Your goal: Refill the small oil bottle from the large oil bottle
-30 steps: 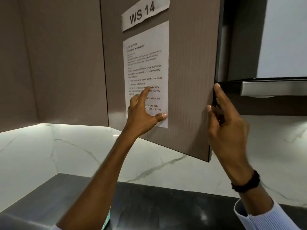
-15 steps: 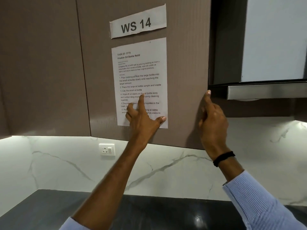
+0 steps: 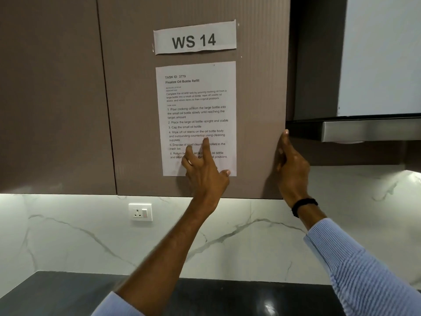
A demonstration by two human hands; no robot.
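On the brown cabinet door (image 3: 257, 87), a printed instruction sheet (image 3: 196, 99) is stuck below a paper label (image 3: 194, 38) marked "WS 14". The sheet is headed "Finalize Oil Bottle Refill" and numbered steps are listed on it.

The left hand (image 3: 202, 169) is raised to the lower part of the sheet. Two fingers (image 3: 206, 144) are held straight and spread apart, with their tips pressed on the lines of steps four and five. The thumb is stretched out to the right, near the sheet's lower right corner. One more finger is bent below the two straight ones.

The right hand (image 3: 291, 163) is laid against the door's right edge. One finger is pointed straight up along the edge, and a second fingertip is set on the door front. The remaining fingers are hidden, so grip or mere touch cannot be told. A black wristband (image 3: 304, 205) and a light blue ribbed sleeve (image 3: 364, 270) are worn on that arm.

The small oil bottle and large oil bottle are not caught in this view; their place cannot be told.

A steel range hood (image 3: 364, 131) is seen right of the door. Below it, a white wall socket (image 3: 140, 212) is mounted on the marble backsplash (image 3: 68, 236) above a dark countertop (image 3: 57, 293).
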